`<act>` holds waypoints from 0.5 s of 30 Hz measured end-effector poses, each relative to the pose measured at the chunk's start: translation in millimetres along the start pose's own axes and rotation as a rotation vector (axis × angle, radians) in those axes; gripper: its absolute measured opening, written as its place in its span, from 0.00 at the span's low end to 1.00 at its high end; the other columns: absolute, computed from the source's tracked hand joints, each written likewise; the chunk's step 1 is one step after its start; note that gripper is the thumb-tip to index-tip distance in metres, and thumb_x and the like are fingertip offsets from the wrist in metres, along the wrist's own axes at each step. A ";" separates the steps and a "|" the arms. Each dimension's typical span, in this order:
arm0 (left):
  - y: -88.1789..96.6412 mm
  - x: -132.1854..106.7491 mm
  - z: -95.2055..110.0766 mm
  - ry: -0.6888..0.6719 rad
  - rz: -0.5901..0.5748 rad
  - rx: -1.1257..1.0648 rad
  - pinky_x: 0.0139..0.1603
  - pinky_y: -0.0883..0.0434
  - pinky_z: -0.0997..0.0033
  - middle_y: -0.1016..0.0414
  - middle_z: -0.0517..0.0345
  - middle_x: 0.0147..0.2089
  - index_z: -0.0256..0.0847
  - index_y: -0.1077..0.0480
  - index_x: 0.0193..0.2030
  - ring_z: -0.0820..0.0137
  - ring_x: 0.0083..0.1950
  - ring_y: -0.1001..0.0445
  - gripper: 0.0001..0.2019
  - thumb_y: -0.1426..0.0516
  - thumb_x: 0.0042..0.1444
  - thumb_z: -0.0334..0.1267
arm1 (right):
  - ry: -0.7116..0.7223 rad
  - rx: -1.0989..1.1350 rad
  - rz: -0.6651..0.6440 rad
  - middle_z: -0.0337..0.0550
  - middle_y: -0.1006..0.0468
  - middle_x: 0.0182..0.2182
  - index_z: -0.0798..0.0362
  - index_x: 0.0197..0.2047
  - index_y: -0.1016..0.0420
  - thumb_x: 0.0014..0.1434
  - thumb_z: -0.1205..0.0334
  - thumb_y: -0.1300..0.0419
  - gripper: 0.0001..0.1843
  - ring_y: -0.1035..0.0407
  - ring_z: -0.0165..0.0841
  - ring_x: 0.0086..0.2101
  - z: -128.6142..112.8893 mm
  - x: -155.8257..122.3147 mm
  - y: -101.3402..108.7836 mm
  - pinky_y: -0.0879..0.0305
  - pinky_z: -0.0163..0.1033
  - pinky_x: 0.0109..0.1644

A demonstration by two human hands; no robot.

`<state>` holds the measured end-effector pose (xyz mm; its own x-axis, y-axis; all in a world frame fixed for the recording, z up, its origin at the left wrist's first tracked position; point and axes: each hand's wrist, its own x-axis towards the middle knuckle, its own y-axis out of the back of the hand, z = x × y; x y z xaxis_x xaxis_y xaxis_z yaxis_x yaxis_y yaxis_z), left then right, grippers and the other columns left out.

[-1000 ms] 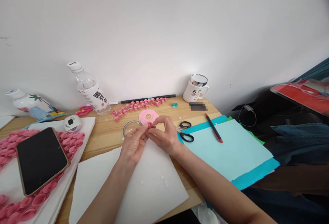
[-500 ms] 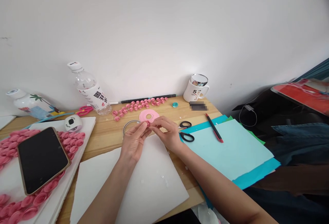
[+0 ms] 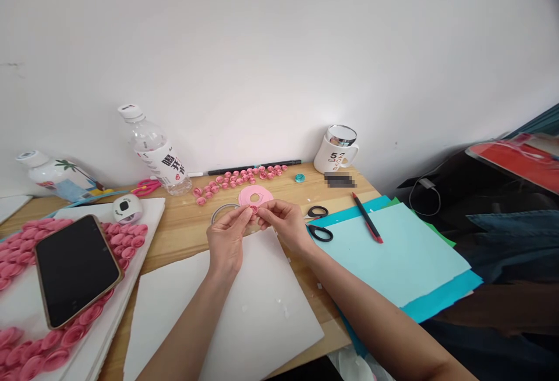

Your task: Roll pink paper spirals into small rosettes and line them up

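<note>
My left hand (image 3: 227,241) and my right hand (image 3: 283,223) meet above the far edge of a white sheet (image 3: 244,311). Together their fingertips pinch a small rolled pink paper rose (image 3: 253,211). Just behind the hands lie a pink paper ring (image 3: 255,196) and a thin metal hoop (image 3: 220,212). A row of several finished pink paper roses (image 3: 236,180) lies further back by the wall.
Black scissors (image 3: 318,223) and a red pen (image 3: 367,225) lie right of my hands, on blue paper sheets (image 3: 393,258). A phone (image 3: 76,267) rests on a white board (image 3: 148,223) covered with pink roses. A water bottle (image 3: 152,151), a white mug (image 3: 336,151) and pink scissors (image 3: 146,187) stand at the back.
My hands have shifted slightly and my right fingers have closed in on the rose. The camera view has drifted a little.
</note>
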<state>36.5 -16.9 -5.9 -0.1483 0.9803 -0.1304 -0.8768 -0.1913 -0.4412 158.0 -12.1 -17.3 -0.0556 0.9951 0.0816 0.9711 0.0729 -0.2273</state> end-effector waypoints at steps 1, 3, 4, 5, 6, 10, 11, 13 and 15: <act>0.8 0.5 -1.9 -0.028 0.016 0.034 0.40 0.29 0.67 0.25 0.56 0.26 0.35 0.23 0.29 0.73 0.29 0.28 0.10 0.34 0.36 0.35 | -0.019 0.003 0.003 0.39 0.26 0.23 0.55 0.29 0.25 0.47 0.53 0.37 0.12 0.33 0.28 0.24 -0.3 -0.2 -0.1 0.33 0.35 0.30; 1.9 1.1 -4.8 -0.077 0.047 0.102 0.39 0.29 0.67 0.24 0.55 0.27 0.35 0.23 0.30 0.72 0.29 0.28 0.11 0.35 0.37 0.36 | -0.069 0.009 0.000 0.40 0.25 0.24 0.55 0.29 0.24 0.46 0.53 0.37 0.13 0.33 0.27 0.24 -1.1 -0.7 -0.5 0.34 0.35 0.31; 2.2 1.1 -5.6 -0.096 0.059 0.131 0.39 0.28 0.67 0.24 0.55 0.27 0.35 0.23 0.31 0.72 0.29 0.28 0.11 0.35 0.37 0.37 | -0.099 0.014 -0.006 0.40 0.25 0.24 0.55 0.29 0.24 0.46 0.53 0.36 0.13 0.33 0.27 0.24 -1.5 -0.9 -0.7 0.34 0.35 0.32; 2.2 0.9 -5.8 -0.112 0.068 0.153 0.39 0.28 0.67 0.24 0.55 0.27 0.36 0.23 0.31 0.72 0.29 0.27 0.11 0.35 0.38 0.37 | -0.129 0.021 -0.013 0.40 0.24 0.24 0.55 0.28 0.23 0.45 0.53 0.36 0.13 0.33 0.27 0.24 -1.8 -1.2 -0.9 0.34 0.35 0.32; 2.1 0.6 -5.6 -0.124 0.074 0.169 0.38 0.28 0.68 0.24 0.55 0.27 0.36 0.23 0.31 0.72 0.29 0.27 0.11 0.35 0.38 0.37 | -0.154 0.031 -0.020 0.40 0.24 0.24 0.55 0.29 0.23 0.44 0.54 0.35 0.13 0.33 0.27 0.24 -1.8 -1.4 -1.0 0.34 0.35 0.32; 0.1 -1.4 -2.5 -0.163 0.078 0.204 0.37 0.28 0.69 0.24 0.56 0.28 0.37 0.23 0.30 0.71 0.30 0.27 0.10 0.35 0.37 0.38 | -0.174 0.063 -0.028 0.39 0.23 0.25 0.54 0.30 0.22 0.43 0.55 0.35 0.13 0.34 0.26 0.24 0.0 -1.5 -0.8 0.35 0.35 0.33; -0.3 -1.9 -1.9 -0.170 0.071 0.208 0.38 0.28 0.68 0.24 0.56 0.28 0.37 0.23 0.30 0.70 0.31 0.27 0.10 0.36 0.37 0.38 | -0.169 0.065 -0.022 0.39 0.23 0.25 0.54 0.30 0.22 0.42 0.55 0.35 0.12 0.34 0.26 0.24 0.4 -1.4 -0.8 0.35 0.35 0.33; -0.8 -2.6 -1.3 -0.177 0.054 0.214 0.39 0.28 0.67 0.24 0.56 0.28 0.37 0.23 0.29 0.69 0.32 0.26 0.10 0.36 0.38 0.38 | -0.167 0.063 0.000 0.39 0.24 0.25 0.54 0.29 0.21 0.42 0.56 0.34 0.12 0.34 0.26 0.25 0.6 -1.4 -0.7 0.35 0.35 0.33; -0.7 -2.7 -1.4 -0.175 0.045 0.222 0.40 0.28 0.66 0.24 0.56 0.28 0.37 0.23 0.29 0.69 0.32 0.27 0.10 0.36 0.38 0.38 | -0.168 0.060 0.020 0.39 0.24 0.24 0.54 0.29 0.21 0.41 0.57 0.34 0.12 0.35 0.26 0.25 0.0 -1.6 -0.6 0.36 0.34 0.33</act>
<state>38.2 -19.4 -6.4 -0.2495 0.9682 0.0187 -0.9434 -0.2387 -0.2302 157.5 -13.7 -17.3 -0.0793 0.9931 -0.0860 0.9571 0.0517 -0.2851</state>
